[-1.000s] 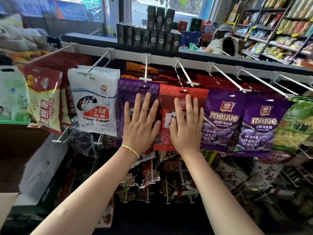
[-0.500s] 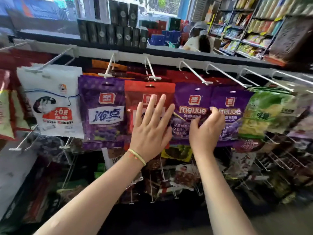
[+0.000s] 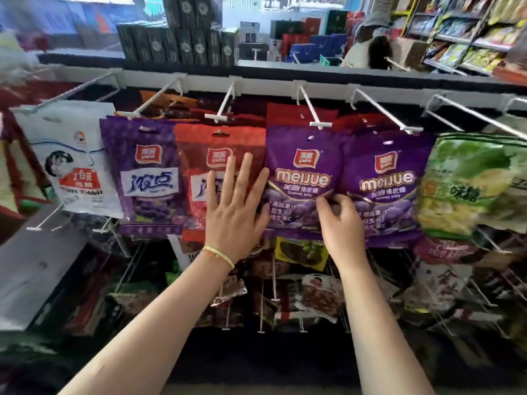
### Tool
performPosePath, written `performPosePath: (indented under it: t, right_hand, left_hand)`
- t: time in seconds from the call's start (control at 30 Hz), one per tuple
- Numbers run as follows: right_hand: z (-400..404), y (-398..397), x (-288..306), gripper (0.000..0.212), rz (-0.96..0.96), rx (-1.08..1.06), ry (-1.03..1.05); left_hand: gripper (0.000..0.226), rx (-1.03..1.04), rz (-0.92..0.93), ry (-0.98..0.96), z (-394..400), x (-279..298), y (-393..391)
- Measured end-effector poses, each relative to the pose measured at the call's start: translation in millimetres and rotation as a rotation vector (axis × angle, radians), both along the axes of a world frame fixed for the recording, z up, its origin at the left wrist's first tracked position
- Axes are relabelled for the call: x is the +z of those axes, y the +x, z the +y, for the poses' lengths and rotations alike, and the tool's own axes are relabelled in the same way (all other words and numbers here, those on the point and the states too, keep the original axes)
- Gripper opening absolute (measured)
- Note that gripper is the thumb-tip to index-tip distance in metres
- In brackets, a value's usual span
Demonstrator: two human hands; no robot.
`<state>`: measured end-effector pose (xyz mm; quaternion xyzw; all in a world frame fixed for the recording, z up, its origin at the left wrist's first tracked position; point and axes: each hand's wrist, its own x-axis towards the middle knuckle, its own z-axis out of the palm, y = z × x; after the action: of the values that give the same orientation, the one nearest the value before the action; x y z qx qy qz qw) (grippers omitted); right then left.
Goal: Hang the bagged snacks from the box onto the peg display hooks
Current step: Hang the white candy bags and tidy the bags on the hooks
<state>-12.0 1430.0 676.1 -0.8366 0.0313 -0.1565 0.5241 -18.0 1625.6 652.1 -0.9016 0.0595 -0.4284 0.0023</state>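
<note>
Left hand [image 3: 233, 215] flat, fingers spread on red bag [image 3: 199, 178], right hand [image 3: 339, 223] curled on purple bag [image 3: 302, 178], its grip hidden

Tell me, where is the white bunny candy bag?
The white bag hangs at the far left of the top row, beside the purple grape bag.

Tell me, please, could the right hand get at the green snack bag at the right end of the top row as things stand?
Probably yes: the right hand rests on a purple Meijue bag beside the green bag, whose front hangs uncovered.
</note>
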Motion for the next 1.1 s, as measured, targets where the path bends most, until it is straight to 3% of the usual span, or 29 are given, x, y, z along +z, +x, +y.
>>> performPosePath:
  t: [0.1, 0.27, 0.5, 0.67, 0.77, 0.93, 1.03, 1.1]
  right_hand:
    - [-9, 4, -3, 0.021, 0.023, 0.155, 0.228]
    - [-20, 13, -11, 0.012, 0.048, 0.252, 0.371]
    - [-31, 2, -8, 0.020, 0.034, 0.276, 0.357]
    - [-38, -11, -23, 0.008, 0.074, 0.316, 0.369]
    - [-40, -15, -27, 0.021, 0.059, 0.249, 0.342]
    - [-30, -23, -36, 0.026, 0.067, 0.108, 0.459]
    - [-27, -29, -34, 0.026, 0.061, 0.070, 0.463]
    - [-27, -31, -35, 0.027, 0.073, 0.083, 0.505]
  left_hand:
    - [0.059, 0.003, -0.001, -0.017, -1, 0, 0]
    - [0.057, 0.018, 0.005, -0.037, -6, -1, -1]
    - [0.056, 0.043, 0.032, -0.062, -9, -3, -1]
    - [0.055, 0.047, 0.058, -0.093, -16, -4, -4]
    - [0.052, -0.004, 0.053, -0.173, -25, -11, -13]
    - [0.033, -0.216, 0.048, -0.485, -53, -40, -50]
    - [0.020, -0.194, 0.273, -0.967, -62, -31, -67]
    - [0.029, -0.226, 0.461, -1.377, -60, -22, -66]
